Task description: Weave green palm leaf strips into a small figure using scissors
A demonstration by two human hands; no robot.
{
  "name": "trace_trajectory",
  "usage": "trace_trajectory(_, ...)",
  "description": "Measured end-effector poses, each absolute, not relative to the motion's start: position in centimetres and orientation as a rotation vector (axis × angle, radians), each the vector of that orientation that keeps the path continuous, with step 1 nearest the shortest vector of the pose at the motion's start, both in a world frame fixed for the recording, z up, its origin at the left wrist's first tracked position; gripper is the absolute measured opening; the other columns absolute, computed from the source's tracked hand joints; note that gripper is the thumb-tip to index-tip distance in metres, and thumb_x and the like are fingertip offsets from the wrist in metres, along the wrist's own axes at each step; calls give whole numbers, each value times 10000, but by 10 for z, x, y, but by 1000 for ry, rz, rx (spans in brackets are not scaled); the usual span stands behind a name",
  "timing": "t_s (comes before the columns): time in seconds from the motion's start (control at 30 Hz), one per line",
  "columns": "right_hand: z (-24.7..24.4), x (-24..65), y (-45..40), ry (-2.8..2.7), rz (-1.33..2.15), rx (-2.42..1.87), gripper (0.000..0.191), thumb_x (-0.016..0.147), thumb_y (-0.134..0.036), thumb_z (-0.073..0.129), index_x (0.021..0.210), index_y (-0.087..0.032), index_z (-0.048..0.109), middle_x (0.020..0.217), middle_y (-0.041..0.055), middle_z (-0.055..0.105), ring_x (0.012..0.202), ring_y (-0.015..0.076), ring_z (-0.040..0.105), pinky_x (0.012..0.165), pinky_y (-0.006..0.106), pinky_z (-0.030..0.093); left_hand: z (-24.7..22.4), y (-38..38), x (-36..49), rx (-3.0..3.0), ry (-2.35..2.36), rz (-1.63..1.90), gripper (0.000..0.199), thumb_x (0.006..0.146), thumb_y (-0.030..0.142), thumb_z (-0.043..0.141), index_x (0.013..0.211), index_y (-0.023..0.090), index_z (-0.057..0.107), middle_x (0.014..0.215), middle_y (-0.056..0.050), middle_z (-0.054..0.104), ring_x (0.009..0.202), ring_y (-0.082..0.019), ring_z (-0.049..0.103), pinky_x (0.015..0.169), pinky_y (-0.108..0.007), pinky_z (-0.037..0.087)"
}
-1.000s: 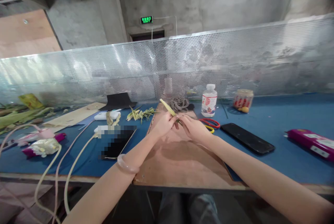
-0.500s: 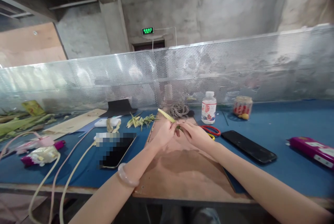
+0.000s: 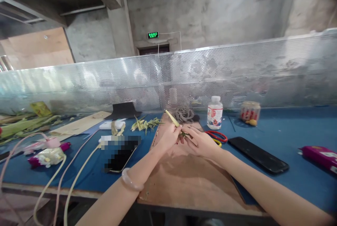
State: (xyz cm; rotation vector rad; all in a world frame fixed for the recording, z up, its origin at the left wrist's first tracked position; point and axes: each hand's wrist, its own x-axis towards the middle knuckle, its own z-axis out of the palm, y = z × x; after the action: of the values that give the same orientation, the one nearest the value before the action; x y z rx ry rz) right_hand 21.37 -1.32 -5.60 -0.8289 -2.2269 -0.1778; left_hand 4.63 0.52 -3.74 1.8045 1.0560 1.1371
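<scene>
My left hand (image 3: 167,138) pinches a narrow pale yellow leaf strip (image 3: 172,118), which sticks up and to the left past the thumb. Thin green ends (image 3: 186,134) of it show between my two hands. My right hand (image 3: 204,144) curves in from the right, fingers bent and a little apart, with its fingertips at the green ends; the exact grip is partly hidden. Both hands are over a wooden board (image 3: 189,180). Just beyond them lies a coil of grey cord (image 3: 184,114). Red-handled scissors (image 3: 217,135) lie beside my right hand.
On the blue table (image 3: 86,171) are a phone (image 3: 122,157), cables, leaf scraps (image 3: 144,124) and large husks (image 3: 23,126) to the left. A bottle (image 3: 215,113), a jar (image 3: 250,113), a black phone (image 3: 258,154) and a purple packet (image 3: 319,157) stand or lie right. A perforated metal screen (image 3: 142,75) runs behind.
My right hand has loosened and drawn slightly away from my left, so more of the green ends shows. The strip points up more steeply. The whole view has shifted slightly.
</scene>
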Motion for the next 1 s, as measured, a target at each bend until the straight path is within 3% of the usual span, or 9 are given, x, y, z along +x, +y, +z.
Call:
trace_trajectory(0.23, -56, 209, -13, -2223, -298, -743, 362, 859, -157, 413, 1205, -203, 513, 1249, 85, 559, 1109, 186, 549, 883, 317, 486, -40, 7, 42, 1847, 1107, 1117, 251, 878, 423, 373, 832, 187, 443, 468, 45, 490, 335, -90, 392, 356, -203, 323)
trace_trajectory(0.37, -56, 207, -14, -2258, -395, -779, 308, 880, -169, 402, 1144, -211, 554, 1228, 72, 586, 1084, 183, 569, 830, 303, 505, -39, 4, 41, 1927, 1134, 1106, 265, 877, 432, 372, 803, 190, 452, 487, 32, 505, 352, -102, 417, 368, -211, 335)
trace_trajectory(0.5, -58, 206, -10, -2262, -452, -814, 260, 867, -156, 425, 1072, -208, 576, 1182, 66, 610, 1036, 175, 592, 766, 276, 515, -37, 2, 43, 2052, 1204, 1116, 281, 889, 405, 359, 739, 190, 458, 501, 25, 497, 414, -114, 446, 438, -226, 343)
trace_trajectory(0.73, -60, 204, -5, -2264, -452, -819, 221, 829, -121, 458, 998, -193, 581, 1077, 69, 637, 967, 176, 610, 795, 280, 501, -35, -5, 49, 2131, 1322, 1223, 243, 891, 304, 370, 679, 204, 432, 523, 19, 455, 550, -148, 484, 567, -259, 358)
trace_trajectory(1.0, -60, 206, -6, -2305, -392, -870, 258, 840, -131, 456, 1071, -194, 552, 1165, 81, 602, 990, 183, 605, 785, 285, 493, -38, 0, 48, 2076, 1362, 1157, 247, 888, 341, 380, 687, 202, 417, 511, 35, 432, 487, -129, 441, 513, -248, 328)
